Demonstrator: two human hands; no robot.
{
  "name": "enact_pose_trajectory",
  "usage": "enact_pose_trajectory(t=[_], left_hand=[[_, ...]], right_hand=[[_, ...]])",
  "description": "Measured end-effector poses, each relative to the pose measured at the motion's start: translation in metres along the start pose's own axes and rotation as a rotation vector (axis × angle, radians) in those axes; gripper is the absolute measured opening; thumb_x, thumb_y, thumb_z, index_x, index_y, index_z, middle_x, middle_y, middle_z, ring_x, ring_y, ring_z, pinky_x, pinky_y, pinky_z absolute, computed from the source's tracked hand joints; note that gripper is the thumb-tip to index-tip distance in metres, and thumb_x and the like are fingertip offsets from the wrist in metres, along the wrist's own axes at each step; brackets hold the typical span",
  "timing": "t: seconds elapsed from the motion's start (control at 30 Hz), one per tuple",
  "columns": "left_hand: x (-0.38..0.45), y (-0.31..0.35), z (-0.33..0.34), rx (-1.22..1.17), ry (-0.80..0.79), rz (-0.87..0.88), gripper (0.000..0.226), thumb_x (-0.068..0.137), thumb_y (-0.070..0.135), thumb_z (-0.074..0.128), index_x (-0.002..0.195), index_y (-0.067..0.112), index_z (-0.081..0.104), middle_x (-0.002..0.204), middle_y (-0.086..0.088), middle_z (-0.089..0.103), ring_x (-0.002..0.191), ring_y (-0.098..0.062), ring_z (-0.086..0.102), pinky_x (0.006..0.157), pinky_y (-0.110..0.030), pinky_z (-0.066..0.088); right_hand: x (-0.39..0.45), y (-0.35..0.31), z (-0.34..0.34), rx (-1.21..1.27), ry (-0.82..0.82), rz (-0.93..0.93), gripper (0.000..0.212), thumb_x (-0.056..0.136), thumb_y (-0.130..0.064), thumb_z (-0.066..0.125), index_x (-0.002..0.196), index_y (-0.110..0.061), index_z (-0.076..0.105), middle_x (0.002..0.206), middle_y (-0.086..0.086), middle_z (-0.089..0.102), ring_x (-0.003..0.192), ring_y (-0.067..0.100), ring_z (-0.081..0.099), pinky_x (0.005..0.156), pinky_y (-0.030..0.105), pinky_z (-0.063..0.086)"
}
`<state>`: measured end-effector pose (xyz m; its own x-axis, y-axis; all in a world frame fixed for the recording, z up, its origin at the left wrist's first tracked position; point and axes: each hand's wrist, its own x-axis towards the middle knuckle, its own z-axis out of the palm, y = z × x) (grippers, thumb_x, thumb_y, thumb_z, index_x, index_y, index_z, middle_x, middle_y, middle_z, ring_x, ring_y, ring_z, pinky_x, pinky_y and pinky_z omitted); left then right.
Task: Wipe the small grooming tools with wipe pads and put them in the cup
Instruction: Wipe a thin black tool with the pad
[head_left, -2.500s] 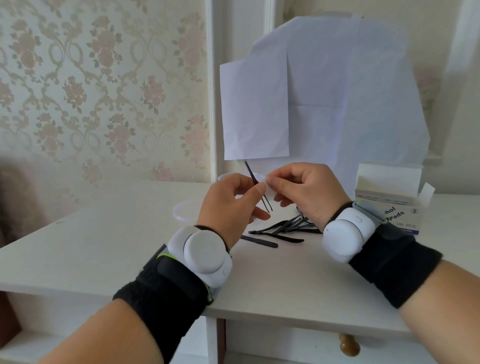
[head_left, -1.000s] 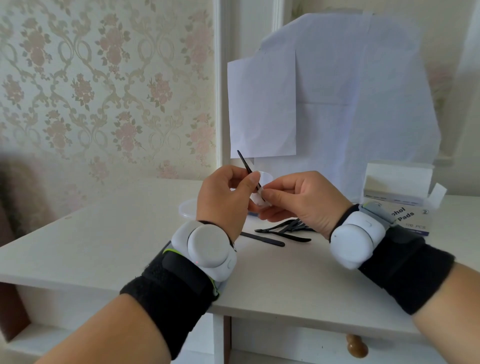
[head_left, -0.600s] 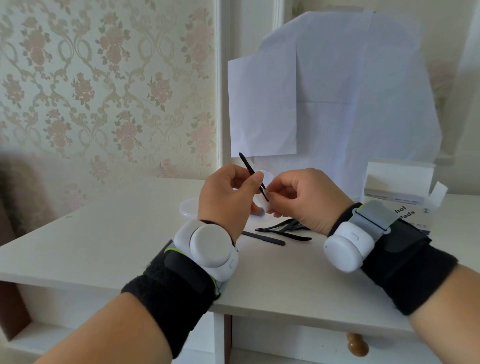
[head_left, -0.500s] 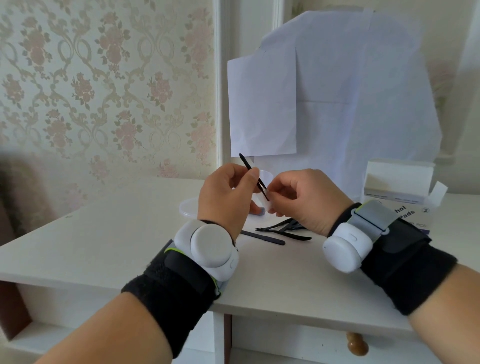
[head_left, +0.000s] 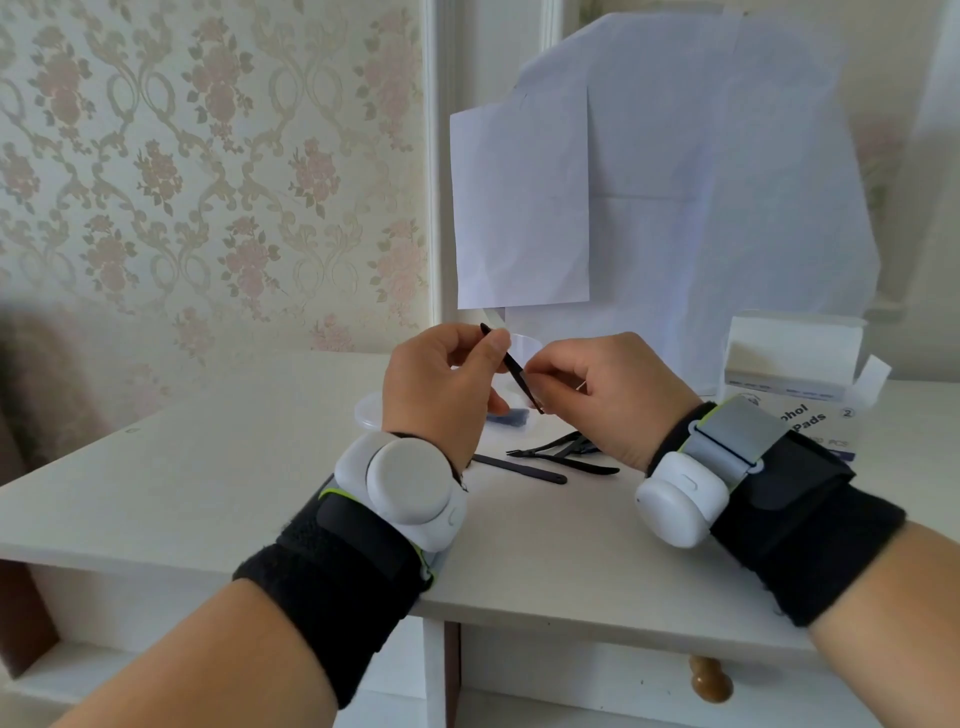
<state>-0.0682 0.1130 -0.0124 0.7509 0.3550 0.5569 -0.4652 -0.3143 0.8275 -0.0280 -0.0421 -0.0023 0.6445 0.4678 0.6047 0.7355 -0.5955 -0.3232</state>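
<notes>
My left hand (head_left: 441, 387) pinches a thin black grooming tool (head_left: 511, 366) that slants from upper left down to the right, above the white table (head_left: 218, 467). My right hand (head_left: 608, 395) has its fingers curled at the tool's lower part; the wipe pad is almost hidden inside them. Behind the hands stands a translucent cup (head_left: 524, 345), mostly covered. Several more black tools (head_left: 561, 457) lie on the table below my right hand.
A clear round lid (head_left: 370, 410) lies on the table behind my left hand. An open box of alcohol pads (head_left: 795, 384) stands at the right. White paper sheets (head_left: 649, 182) cover the wall behind. A drawer knob (head_left: 709, 678) shows below the table edge.
The tool has tilted a little and slid between my fingers. My right hand has turned and moved down along it, so the white pad seen one second ago is now hidden.
</notes>
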Motion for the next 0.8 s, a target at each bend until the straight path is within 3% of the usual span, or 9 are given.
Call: enact_pose_trajectory(t=[0.13,0.53,0.8], left_hand=[[-0.0013,0.0003,0.0004,-0.007,-0.032,0.001,0.013,0.090,0.027,0.065,0.083,0.020,0.072,0.075,0.007,0.073,0.044,-0.008,0.060,0.060,-0.026,0.045],[-0.0024,0.0012,0.0012,-0.048,-0.040,0.003,0.010,0.091,0.026,0.065,0.087,0.023,0.074,0.075,0.009,0.073,0.047,-0.012,0.063,0.059,-0.021,0.045],[-0.0027,0.0006,0.0022,-0.026,-0.056,0.006,0.007,0.089,0.026,0.067,0.087,0.027,0.074,0.074,0.012,0.071,0.047,-0.007,0.062,0.055,-0.016,0.044]], right_hand=[[-0.0007,-0.0003,0.0004,0.038,0.031,-0.016,0.021,0.096,-0.026,0.054,0.083,-0.023,0.070,0.069,0.000,0.066,0.064,0.017,0.058,0.063,0.028,0.046],[-0.0005,-0.0007,0.0082,0.191,0.064,0.037,0.015,0.098,-0.025,0.055,0.087,-0.021,0.065,0.074,-0.007,0.068,0.071,0.010,0.063,0.069,0.024,0.050],[0.0008,-0.0067,0.0079,0.154,0.055,0.044,0.010,0.093,-0.023,0.060,0.085,-0.019,0.065,0.073,-0.003,0.070,0.066,0.008,0.062,0.062,0.018,0.048]])
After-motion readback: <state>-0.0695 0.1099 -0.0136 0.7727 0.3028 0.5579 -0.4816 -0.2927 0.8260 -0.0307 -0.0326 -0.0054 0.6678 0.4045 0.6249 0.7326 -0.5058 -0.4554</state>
